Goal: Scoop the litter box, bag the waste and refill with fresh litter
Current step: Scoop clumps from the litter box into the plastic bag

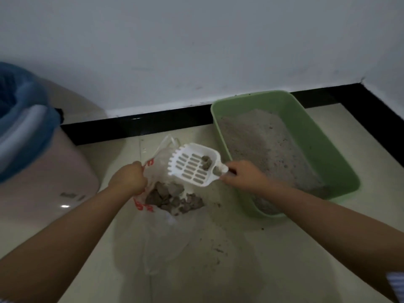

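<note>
A green litter box point(310, 136) sits on the floor at the right, against the wall, with pale grey litter point(262, 141) inside. My right hand point(244, 176) grips the handle of a white slotted scoop point(192, 165) that carries a couple of grey clumps point(206, 162). The scoop hovers over a clear plastic bag point(161, 226) with red print, lying on the floor left of the box. My left hand point(129, 178) holds the bag's edge up. Several grey clumps point(175, 197) lie inside the bag.
A beige bin point(43, 171) lined with a blue bag point(19, 127) stands at the left. A black baseboard point(135, 123) runs along the white wall. Scattered litter grains point(218, 248) dirty the pale floor tiles in front of the box.
</note>
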